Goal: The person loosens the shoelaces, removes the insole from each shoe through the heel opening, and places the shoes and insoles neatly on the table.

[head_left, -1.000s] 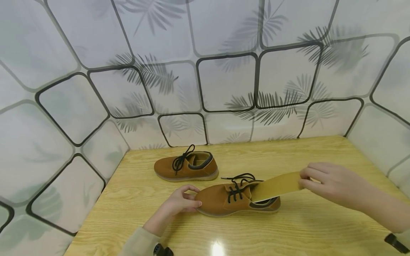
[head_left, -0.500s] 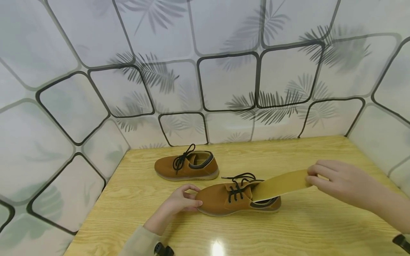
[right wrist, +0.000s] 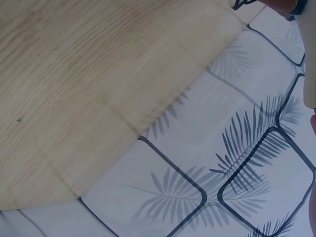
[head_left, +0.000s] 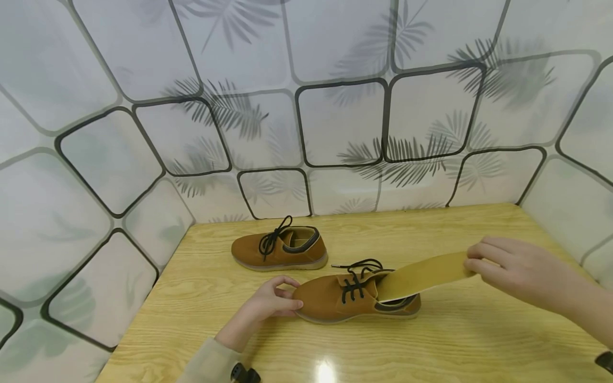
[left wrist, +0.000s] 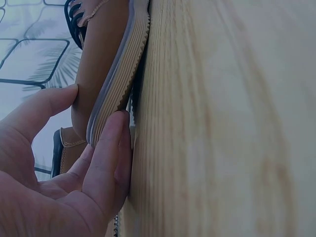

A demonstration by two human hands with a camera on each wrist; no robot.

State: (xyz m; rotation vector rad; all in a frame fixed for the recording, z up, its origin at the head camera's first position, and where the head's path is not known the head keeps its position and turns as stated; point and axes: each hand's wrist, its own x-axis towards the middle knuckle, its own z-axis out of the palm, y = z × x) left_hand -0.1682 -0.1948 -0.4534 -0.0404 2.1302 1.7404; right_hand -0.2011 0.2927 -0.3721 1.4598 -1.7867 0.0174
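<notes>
A brown lace-up shoe (head_left: 318,299) with black laces lies on the wooden table, toe to the left and heel to the right. My left hand (head_left: 266,301) grips its toe; in the left wrist view the thumb presses the upper and the fingers (left wrist: 106,163) are against the ribbed sole. Out of the shoe's opening slants a long tan insole (head_left: 426,275), its front end hidden inside. My right hand (head_left: 514,271) pinches the raised rear end between thumb and fingers. In the right wrist view only a strip of the insole (right wrist: 309,54) shows at the right edge.
Behind, a matching brown shoe (head_left: 275,251) with tied laces stands on the table (head_left: 407,348), also toe to the left. Walls covered in a leaf-and-tile pattern (head_left: 340,125) border the table at the back and sides.
My right hand has moved to the right and slightly up, drawing more of the insole out of the shoe. The left hand and both shoes have stayed in place.
</notes>
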